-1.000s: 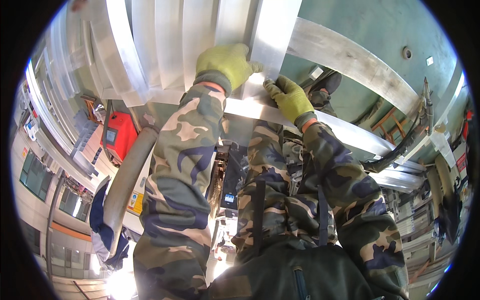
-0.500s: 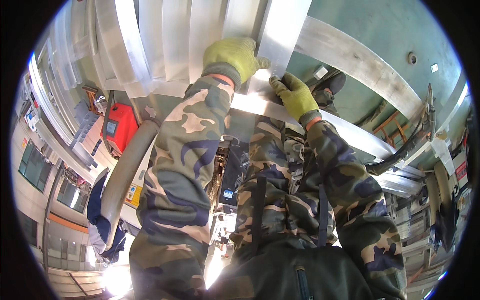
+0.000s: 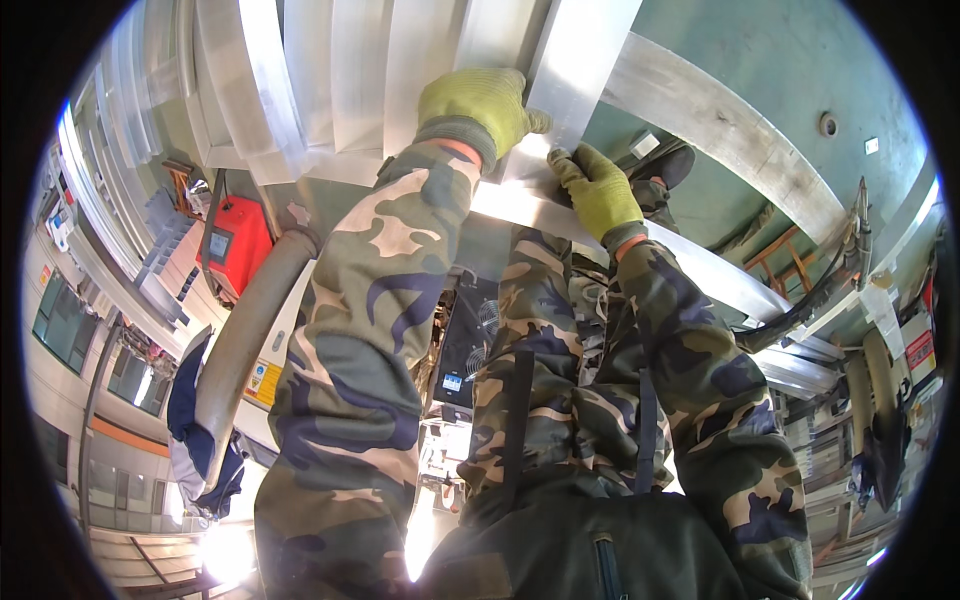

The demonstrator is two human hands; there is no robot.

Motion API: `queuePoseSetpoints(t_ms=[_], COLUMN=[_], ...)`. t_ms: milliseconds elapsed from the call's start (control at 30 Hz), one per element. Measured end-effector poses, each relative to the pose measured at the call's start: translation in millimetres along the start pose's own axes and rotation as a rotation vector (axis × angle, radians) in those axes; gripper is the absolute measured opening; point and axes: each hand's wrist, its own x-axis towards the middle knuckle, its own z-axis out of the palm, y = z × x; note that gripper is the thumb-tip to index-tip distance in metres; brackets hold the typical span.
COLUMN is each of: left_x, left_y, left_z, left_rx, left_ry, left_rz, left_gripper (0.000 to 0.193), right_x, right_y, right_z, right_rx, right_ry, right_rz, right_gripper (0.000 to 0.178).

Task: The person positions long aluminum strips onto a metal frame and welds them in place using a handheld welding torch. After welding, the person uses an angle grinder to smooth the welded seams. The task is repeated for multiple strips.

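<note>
Both hands wear yellow-green gloves below camouflage sleeves. My left hand (image 3: 480,105) grips the left edge of a flat silvery metal strip (image 3: 580,50) that runs away toward the top of the view. My right hand (image 3: 597,190) is curled over the near end of the same strip, where it meets a second long metal strip (image 3: 720,275) lying crosswise. Several similar pale metal profiles (image 3: 340,70) lie side by side to the left of my left hand.
A broad metal bar (image 3: 730,125) crosses the green floor (image 3: 800,50) at the upper right. My black shoe (image 3: 668,163) shows beyond my right hand. A red box-shaped machine (image 3: 238,243) and a thick grey hose (image 3: 245,340) are at left; dark cables (image 3: 830,280) are at right.
Both hands have shifted slightly up and to the right in the view while staying on the strip. The grip looks the same.
</note>
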Motion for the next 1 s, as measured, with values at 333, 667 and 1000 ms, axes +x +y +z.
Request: queuePoseSetpoints(t_ms=[333,667,1000], left_x=[-7.8,-8.6,-10.3], left_y=[-7.7,-7.9,-2.0], left_z=[11.2,14.4,3.8], left_rx=[-0.072,-0.095,-0.051], left_ry=[0.097,0.127,0.055], left_rz=[0.041,0.048,0.041], left_gripper=[0.064,0.065,0.071], right_x=[-0.9,2.3,5.5], right_y=[1.9,6.8,15.2], right_z=[0.4,2.3,2.2], right_rx=[0.137,0.201,0.165], right_ry=[-0.019,0.004,0.009], right_rz=[0.005,0.002,0.014], right_gripper=[0.037,0.037,0.041])
